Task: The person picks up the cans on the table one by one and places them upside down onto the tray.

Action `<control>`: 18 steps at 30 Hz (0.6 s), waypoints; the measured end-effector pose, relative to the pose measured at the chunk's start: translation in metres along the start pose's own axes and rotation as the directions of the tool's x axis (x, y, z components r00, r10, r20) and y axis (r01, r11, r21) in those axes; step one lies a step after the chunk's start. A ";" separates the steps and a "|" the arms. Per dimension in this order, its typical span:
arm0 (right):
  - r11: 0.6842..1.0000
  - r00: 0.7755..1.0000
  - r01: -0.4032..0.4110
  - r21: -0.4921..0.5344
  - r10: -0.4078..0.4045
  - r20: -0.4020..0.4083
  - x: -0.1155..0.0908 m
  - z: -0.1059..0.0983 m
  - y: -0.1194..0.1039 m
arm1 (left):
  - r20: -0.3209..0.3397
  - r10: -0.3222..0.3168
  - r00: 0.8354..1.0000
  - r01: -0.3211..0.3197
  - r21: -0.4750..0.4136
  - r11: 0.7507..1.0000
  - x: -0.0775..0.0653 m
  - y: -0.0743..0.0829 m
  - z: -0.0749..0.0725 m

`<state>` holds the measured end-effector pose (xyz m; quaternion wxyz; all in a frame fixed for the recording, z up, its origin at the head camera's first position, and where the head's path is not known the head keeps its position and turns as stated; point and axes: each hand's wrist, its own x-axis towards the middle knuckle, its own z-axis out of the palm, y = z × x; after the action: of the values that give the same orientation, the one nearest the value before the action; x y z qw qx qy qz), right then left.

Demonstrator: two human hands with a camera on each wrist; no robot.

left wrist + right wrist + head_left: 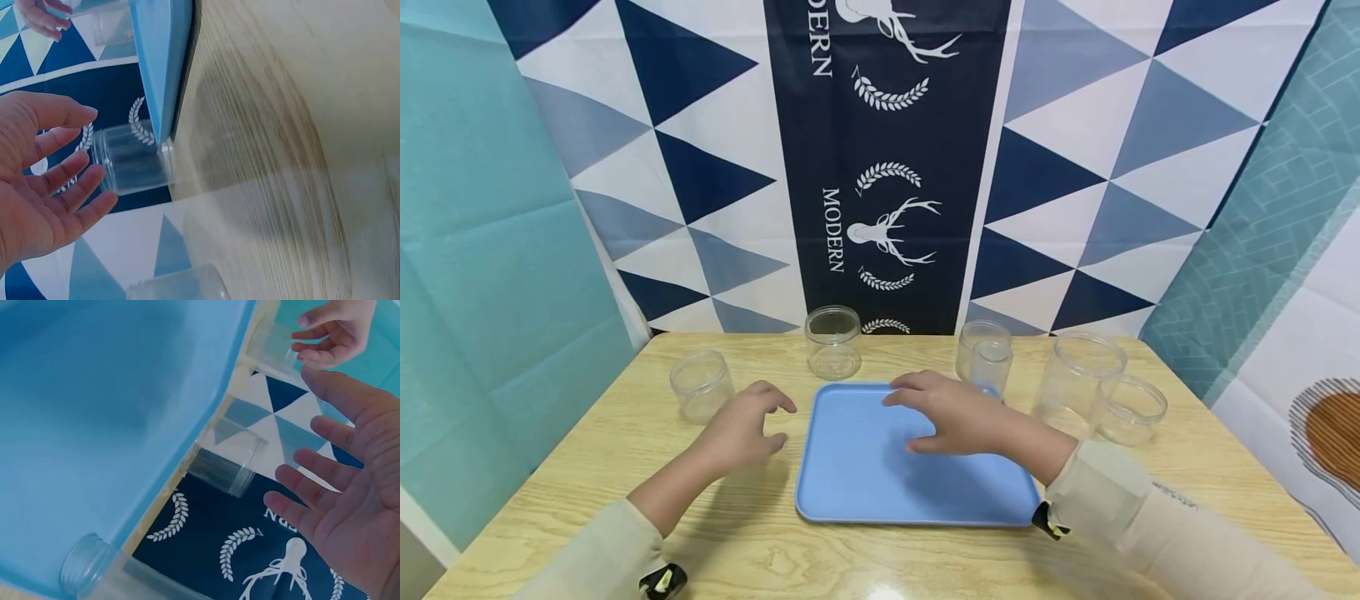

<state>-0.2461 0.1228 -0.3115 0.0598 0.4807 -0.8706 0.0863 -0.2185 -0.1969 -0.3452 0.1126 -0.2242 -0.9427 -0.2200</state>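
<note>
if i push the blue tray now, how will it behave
The blue tray would probably stay stiff, since its raised rim holds an even shape. Lying flat and low on the table, it seems likelier to slide than tip.

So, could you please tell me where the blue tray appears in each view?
Head: the tray lies in the lower middle.
Left wrist: the tray shows nearly edge-on at the top, left of centre.
Right wrist: the tray fills much of the left side.
Shared landmark: the dark wall panel with white sprigs.
</note>
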 end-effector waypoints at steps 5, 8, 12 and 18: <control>0.999 0.998 0.032 -0.011 -0.033 -0.051 0.003 0.003 -0.002 | -0.045 0.018 0.999 -0.016 0.032 0.999 -0.001 -0.005 -0.008; 0.998 0.993 0.068 -0.013 -0.068 -0.100 0.005 0.003 -0.003 | -0.056 0.017 0.998 -0.015 0.035 0.999 -0.002 -0.007 -0.014; 0.996 0.989 0.084 -0.004 -0.084 -0.120 0.010 0.000 -0.008 | -0.076 0.001 0.997 0.003 0.050 0.999 -0.003 -0.009 -0.021; 0.997 0.994 0.076 -0.002 -0.076 -0.081 0.017 0.003 -0.011 | -0.100 -0.004 0.995 0.013 0.096 0.995 -0.006 -0.014 -0.029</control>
<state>-0.2460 0.1021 -0.3103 0.0980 0.5095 -0.8486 0.1037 -0.2170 -0.2239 -0.3263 0.1690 -0.2032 -0.9464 -0.1857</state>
